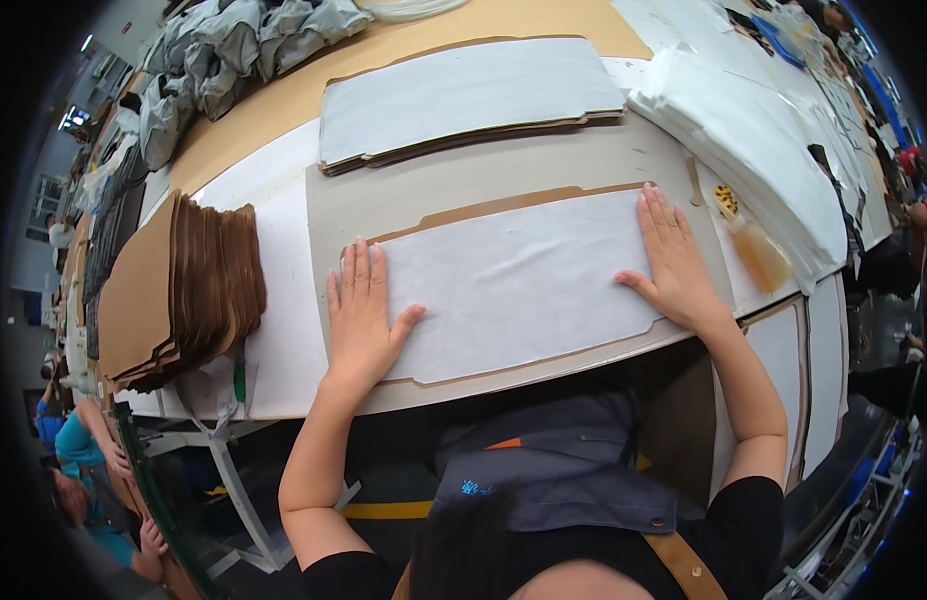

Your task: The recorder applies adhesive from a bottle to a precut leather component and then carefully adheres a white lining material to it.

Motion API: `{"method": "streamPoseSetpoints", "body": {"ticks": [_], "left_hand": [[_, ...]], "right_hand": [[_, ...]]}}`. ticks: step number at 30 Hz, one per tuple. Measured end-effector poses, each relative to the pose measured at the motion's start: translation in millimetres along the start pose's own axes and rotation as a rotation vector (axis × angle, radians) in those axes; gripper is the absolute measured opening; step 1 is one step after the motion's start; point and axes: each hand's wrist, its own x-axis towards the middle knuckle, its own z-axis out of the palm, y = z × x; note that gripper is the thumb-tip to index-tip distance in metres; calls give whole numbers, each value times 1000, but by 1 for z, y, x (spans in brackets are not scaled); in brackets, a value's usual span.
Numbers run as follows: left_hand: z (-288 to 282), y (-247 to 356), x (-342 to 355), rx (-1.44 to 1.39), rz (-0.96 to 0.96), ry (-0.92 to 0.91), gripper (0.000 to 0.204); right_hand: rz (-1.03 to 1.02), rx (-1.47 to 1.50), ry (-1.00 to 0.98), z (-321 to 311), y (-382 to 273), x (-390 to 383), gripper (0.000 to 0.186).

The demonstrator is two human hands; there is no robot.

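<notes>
In front of me a white sheet [523, 290] lies over a slightly larger brown panel [503, 208], whose edge shows along the far and near sides. Small wrinkles run across the sheet's middle. My left hand [365, 310] rests flat on its left end, fingers stretched out and thumb spread. At the right end my right hand [673, 262] lies flat too, fingers pointing away from me. Neither hand holds anything. Both pieces lie on a grey board [333, 215] on the table. Beyond them sits a stack of similar white-topped brown panels [473, 95].
A tall stack of brown panels [148, 300] stands at the left. On the right are a pile of white sheets [743, 150] and a bottle of amber liquid [761, 258]. Grey fabric pieces [223, 50] are heaped far left. A co-worker's arms [98, 450] show at lower left.
</notes>
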Motion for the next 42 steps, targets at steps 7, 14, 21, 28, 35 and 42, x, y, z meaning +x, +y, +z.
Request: {"method": "streamPoseSetpoints", "body": {"ticks": [7, 14, 21, 28, 35, 42], "left_hand": [[-15, 16, -9, 132, -35, 104, 92], [-13, 68, 0, -90, 288, -34, 95], [-2, 61, 7, -43, 188, -44, 91], [2, 112, 59, -111, 527, 83, 83], [7, 109, 63, -116, 520, 26, 80], [-3, 43, 32, -80, 239, -14, 80]], "right_hand": [[93, -90, 102, -9, 19, -30, 104], [-3, -16, -18, -2, -1, -44, 103], [144, -87, 41, 7, 15, -47, 100], [-244, 91, 62, 8, -30, 31, 84], [-257, 103, -23, 17, -21, 35, 84], [-27, -42, 61, 15, 33, 17, 83]]}}
